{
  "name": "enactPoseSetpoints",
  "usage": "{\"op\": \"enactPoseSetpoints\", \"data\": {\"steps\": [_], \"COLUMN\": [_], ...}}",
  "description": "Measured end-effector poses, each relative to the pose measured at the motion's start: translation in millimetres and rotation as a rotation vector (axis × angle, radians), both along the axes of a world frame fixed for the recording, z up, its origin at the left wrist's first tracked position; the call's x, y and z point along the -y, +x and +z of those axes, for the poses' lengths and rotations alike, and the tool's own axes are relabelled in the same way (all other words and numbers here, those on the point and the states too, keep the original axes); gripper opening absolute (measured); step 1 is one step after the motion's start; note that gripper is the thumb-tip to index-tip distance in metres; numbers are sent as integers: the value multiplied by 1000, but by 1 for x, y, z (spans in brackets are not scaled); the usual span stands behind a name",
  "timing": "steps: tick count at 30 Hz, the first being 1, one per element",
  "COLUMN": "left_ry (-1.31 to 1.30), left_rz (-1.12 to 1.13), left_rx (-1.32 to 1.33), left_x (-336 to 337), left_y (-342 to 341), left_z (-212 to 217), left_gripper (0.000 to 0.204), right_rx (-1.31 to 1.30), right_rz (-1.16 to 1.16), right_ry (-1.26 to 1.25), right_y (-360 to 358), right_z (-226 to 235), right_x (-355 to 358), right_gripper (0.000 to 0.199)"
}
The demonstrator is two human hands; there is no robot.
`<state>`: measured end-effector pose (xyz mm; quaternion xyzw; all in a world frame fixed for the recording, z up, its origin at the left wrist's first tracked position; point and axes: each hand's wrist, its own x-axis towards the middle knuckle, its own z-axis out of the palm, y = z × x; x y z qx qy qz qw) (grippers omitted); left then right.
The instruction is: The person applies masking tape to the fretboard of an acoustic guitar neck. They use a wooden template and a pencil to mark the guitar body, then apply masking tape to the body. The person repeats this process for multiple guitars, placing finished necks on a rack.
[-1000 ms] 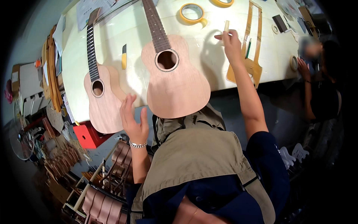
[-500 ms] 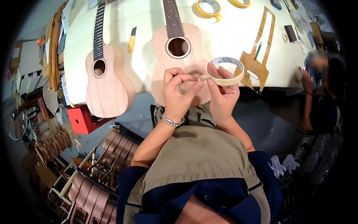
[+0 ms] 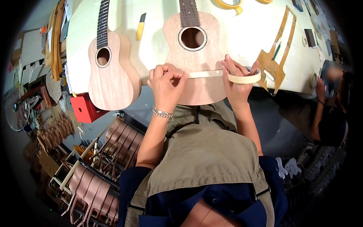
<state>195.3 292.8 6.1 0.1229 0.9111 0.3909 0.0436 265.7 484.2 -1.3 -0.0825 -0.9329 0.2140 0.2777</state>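
Between my hands a strip of cream masking tape (image 3: pixel 205 74) is stretched across the lower body of an unfinished wooden ukulele (image 3: pixel 196 60), below its sound hole. My left hand (image 3: pixel 166 83) pinches the strip's free end at the ukulele's left side. Around the fingers of my right hand (image 3: pixel 237 85) hangs the roll of masking tape (image 3: pixel 245 79), at the body's right edge. Whether the strip touches the wood all along, I cannot tell. The ukulele's lower end reaches over the table edge toward my apron.
A second ukulele (image 3: pixel 113 72) lies at the left, above a red box (image 3: pixel 84 108). On the table (image 3: pixel 151 53) are a yellow cutter knife (image 3: pixel 140 28), a brown template (image 3: pixel 273 62) and yellow tape rolls (image 3: pixel 230 4). Racks of wooden parts (image 3: pixel 89 185) stand lower left; another person (image 3: pixel 329 113) works at right.
My hands have drawn apart, pulling a length of tape off the roll. The strip now spans the ukulele's lower body; the view has shifted slightly.
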Motion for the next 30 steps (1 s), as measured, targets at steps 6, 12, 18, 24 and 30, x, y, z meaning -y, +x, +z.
{"op": "enactPoseSetpoints", "data": {"steps": [6,12,18,24,30], "left_ry": [-54,-86,-259,-617,-250], "left_rz": [11,-3,-59,-166,22], "left_rx": [-29,-56,-401,-349,-149], "left_x": [-2,-5,0,16,14], "left_y": [-4,-4,10,23,-115], "left_z": [-1,-2,-12,-6,-31], "left_gripper": [16,16,33,47,38], "right_rx": [21,42,49,59,51], "right_rz": [-4,0,4,-2,2], "right_ry": [59,103,89,69,8], "right_y": [-3,-4,-5,-4,-4], "right_z": [-4,-9,-12,-10,-10], "right_x": [3,3,2,3,1], "right_gripper": [47,49,45,42,38]}}
